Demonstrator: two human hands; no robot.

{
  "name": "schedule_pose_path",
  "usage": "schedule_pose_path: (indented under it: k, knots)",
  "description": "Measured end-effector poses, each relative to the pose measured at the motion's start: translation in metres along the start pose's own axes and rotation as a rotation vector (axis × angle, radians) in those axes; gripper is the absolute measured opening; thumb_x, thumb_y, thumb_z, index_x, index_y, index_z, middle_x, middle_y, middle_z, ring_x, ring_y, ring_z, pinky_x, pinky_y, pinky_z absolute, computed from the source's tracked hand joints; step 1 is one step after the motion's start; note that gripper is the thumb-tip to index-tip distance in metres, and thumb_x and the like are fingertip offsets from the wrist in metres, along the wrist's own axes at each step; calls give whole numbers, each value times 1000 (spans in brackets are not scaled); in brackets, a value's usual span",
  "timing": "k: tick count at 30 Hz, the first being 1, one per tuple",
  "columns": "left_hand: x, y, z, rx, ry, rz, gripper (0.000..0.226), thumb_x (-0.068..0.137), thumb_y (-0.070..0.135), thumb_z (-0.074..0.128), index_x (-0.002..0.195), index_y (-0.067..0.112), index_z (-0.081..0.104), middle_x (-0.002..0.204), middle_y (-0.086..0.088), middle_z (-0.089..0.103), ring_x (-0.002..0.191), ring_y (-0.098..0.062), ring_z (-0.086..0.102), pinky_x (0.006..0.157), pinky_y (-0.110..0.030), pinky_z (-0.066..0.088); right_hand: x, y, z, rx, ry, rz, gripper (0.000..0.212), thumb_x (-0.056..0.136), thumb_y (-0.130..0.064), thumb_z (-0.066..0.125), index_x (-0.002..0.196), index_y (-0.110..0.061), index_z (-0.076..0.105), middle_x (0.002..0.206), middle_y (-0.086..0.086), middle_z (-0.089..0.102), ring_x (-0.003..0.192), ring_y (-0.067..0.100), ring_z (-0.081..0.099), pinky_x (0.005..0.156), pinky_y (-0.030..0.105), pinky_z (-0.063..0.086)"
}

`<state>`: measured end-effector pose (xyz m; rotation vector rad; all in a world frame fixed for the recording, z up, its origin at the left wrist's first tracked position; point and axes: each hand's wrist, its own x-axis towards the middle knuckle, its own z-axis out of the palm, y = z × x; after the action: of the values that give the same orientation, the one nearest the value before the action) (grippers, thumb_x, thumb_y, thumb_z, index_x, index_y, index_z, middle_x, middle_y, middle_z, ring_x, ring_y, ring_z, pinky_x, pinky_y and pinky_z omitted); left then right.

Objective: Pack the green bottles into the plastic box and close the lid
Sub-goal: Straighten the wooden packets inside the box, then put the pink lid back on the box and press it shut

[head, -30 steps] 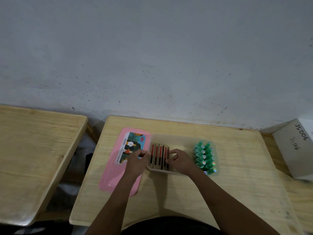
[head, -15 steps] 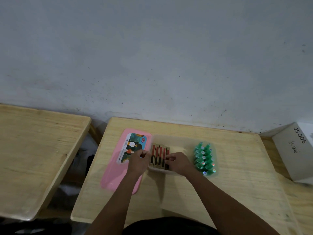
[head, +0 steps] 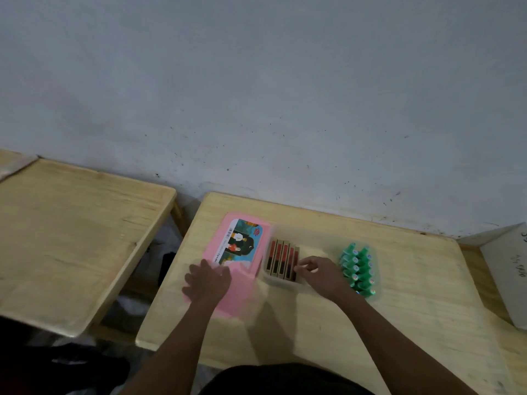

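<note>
Nothing fully legible. Sticker (head: 242, 242) on the pink lid (head: 216, 252): small red-blue logo and a strip of fine print, both too blurred to read. White box (head: 507, 266) at the right edge: dark handwritten marks, partly cut off, unreadable.

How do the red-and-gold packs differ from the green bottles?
The red-and-gold packs are flat and rectangular, lying side by side at the left end of the plastic box; the green bottles are rounded, in two rows at its right end. The right hand pinches a pack; no hand grips the bottles. Both sit inside the box.
</note>
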<state>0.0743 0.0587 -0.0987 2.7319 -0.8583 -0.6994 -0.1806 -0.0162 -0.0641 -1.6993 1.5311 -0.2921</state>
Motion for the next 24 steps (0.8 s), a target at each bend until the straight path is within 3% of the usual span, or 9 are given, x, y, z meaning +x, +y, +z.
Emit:
schedule_pose_path:
  k: [5,8,12,14,16,19,21,24]
  knots:
    - [-3,4,-6,-67,-37,1,64,84,51,54,131,10,38,130,-17,44,121,-36,44,101,-48,37,-18,-1,-5,7,-245,-131,11,82,-43,71,86,-33,74,85,-10,73,80,5,65,72,22,50]
    - [-1,9,-13,-187,-98,-111,67,83,47,60,131,6,40,135,-19,39,126,-37,38,103,-47,35,-23,-1,-5,-23,-254,-155,5,82,-41,71,83,-37,73,80,-14,72,72,-2,64,70,20,51]
    - [2,5,-24,-209,-131,-169,55,84,44,56,121,3,50,124,-18,47,114,-33,46,94,-39,40,-25,-3,-6,-27,-243,-140,9,83,-38,71,89,-32,75,82,-14,72,72,0,64,69,19,50]
    - [1,5,-33,-389,-131,-104,41,86,33,54,111,1,57,110,-16,57,98,-30,54,82,-35,48,-26,-4,-6,-25,-249,-132,12,83,-39,71,90,-30,76,84,-12,73,75,3,65,71,21,51]
    - [-6,12,-50,-542,-127,18,26,89,21,54,101,-1,60,94,-12,59,86,-26,54,62,-27,42,-26,-6,-8,-29,-255,-130,14,84,-39,70,90,-29,76,85,-11,73,78,4,65,74,24,52]
    - [-13,34,-84,-508,-58,243,14,85,16,57,81,3,59,76,-8,56,76,-24,51,57,-29,36,-26,-17,-8,-17,-178,-138,17,88,-40,64,84,-28,74,86,-12,71,78,2,63,74,27,50]
    - [-18,51,-106,-501,3,352,19,82,15,58,66,9,49,63,-2,49,66,-22,46,54,-30,34,-27,-31,-8,15,-81,-152,18,92,-40,59,84,-30,71,83,-13,69,78,2,62,73,28,48]
    - [-33,74,-129,-634,67,409,26,83,14,59,64,10,42,59,0,44,56,-16,43,47,-25,34,-34,-58,-10,235,31,-83,26,94,-42,54,92,-21,69,87,-4,69,83,16,66,77,36,53]
